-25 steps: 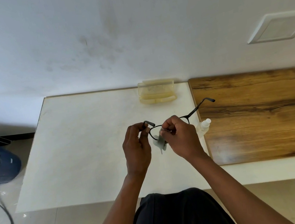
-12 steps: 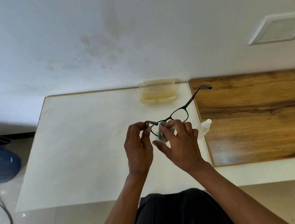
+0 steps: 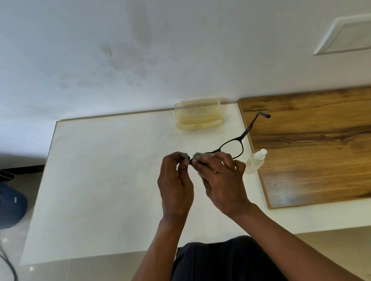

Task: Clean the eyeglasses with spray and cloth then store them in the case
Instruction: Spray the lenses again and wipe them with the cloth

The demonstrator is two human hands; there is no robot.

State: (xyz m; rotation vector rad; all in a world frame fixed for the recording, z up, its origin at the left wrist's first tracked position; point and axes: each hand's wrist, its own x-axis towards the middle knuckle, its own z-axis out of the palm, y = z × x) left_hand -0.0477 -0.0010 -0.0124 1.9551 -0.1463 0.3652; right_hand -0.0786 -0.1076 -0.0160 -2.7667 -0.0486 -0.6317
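The glasses [image 3: 235, 147] have swung toward 2 o'clock; left hand [image 3: 175, 184] pinches the frame, right hand [image 3: 224, 183] pinches the cloth [image 3: 198, 155] onto a lens: wiping continues.

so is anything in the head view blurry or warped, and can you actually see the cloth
Head view: wide-angle distortion bows the table edges and the wall; lighting is soft and even, with glare only on the floor tiles at lower left. The eyeglasses are sharp enough, but the grey cloth is mostly hidden in the right hand; the left hand pinches the frame end.
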